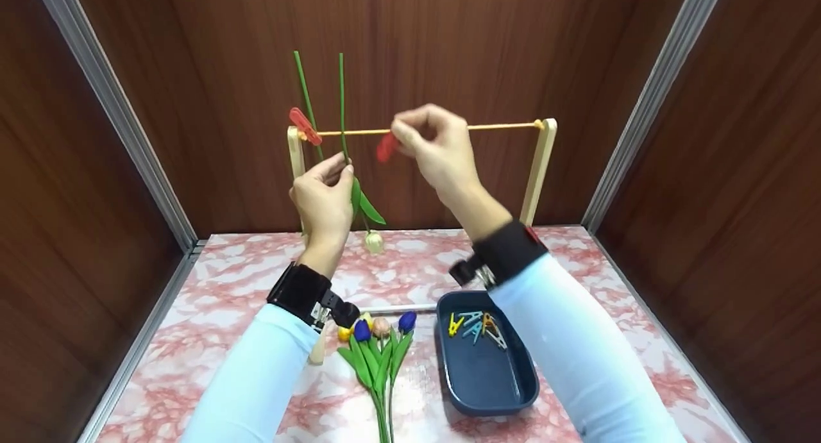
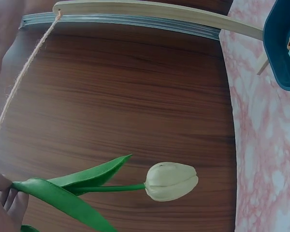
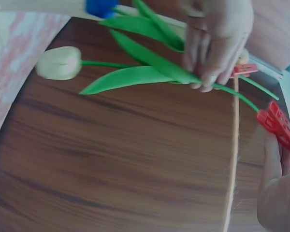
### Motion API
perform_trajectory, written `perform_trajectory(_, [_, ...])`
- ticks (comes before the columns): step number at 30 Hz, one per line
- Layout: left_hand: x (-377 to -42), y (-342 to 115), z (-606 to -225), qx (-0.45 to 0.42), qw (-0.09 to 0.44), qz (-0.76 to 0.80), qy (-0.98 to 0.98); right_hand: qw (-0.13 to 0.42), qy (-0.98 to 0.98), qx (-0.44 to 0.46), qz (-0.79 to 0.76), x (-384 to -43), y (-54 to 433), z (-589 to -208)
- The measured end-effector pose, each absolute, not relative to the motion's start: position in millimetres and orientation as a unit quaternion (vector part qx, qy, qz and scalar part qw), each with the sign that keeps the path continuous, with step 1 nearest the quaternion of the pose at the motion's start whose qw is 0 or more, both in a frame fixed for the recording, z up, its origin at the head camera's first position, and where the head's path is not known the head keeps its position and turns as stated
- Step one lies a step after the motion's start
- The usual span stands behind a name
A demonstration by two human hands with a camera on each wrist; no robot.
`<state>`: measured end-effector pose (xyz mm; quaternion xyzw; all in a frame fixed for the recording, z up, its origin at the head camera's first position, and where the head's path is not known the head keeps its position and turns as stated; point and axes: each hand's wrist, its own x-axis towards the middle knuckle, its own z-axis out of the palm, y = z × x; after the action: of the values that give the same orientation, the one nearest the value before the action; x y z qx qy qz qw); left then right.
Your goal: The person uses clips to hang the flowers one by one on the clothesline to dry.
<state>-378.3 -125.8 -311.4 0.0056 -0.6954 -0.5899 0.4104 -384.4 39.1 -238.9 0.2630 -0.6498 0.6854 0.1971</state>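
Note:
My left hand (image 1: 327,196) pinches the green stem of an upside-down white tulip (image 1: 374,242). Its bloom hangs down, while the bare stem end rises past the string (image 1: 365,133). To the right, my right hand (image 1: 442,151) pinches a red clothespin (image 1: 385,147); the right wrist view has this clothespin (image 3: 275,124) right beside the stem. A second red clothespin (image 1: 304,126) sits at the string's left end, where another stem (image 1: 304,87) crosses. Behind my left hand in the right wrist view, a blue bloom (image 3: 101,7) shows, partly cut off.
Wooden posts (image 1: 539,174) hold the string at both ends. A dark blue tray (image 1: 487,406) on the marbled table holds several clothespins (image 1: 473,327). Left of it lies a bunch of tulips (image 1: 380,359) in mixed colours. Brown panels (image 1: 410,52) stand around the table.

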Motion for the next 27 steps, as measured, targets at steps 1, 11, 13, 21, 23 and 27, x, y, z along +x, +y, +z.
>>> perform_trajectory(1, [-378.3,-125.3,-310.9,0.008,0.411,-0.588,-0.696,0.196,-0.644,0.255,0.694,-386.9,35.2,-233.1])
perform_trajectory(11, [-381.4,-118.6,-304.2,0.016,0.416,-0.581,-0.699,0.183,-0.644,0.204,0.714,-407.3,17.6,-202.5])
perform_trajectory(13, [-382.3,-117.6,-302.9,0.018,0.414,-0.58,-0.702,0.175,-0.649,0.198,0.714,-409.0,14.9,-200.4])
perform_trajectory(21, [-384.5,-115.3,-302.7,0.012,0.414,-0.567,-0.712,0.159,-0.672,0.185,0.699,-411.9,3.0,-197.5])
perform_trajectory(23, [-384.6,-114.8,-303.0,0.012,0.414,-0.565,-0.714,0.158,-0.68,0.182,0.692,-412.0,0.5,-198.0])
perform_trajectory(27, [-384.6,-113.9,-303.1,0.01,0.41,-0.566,-0.716,0.156,-0.689,0.172,0.686,-413.0,-1.5,-199.9])
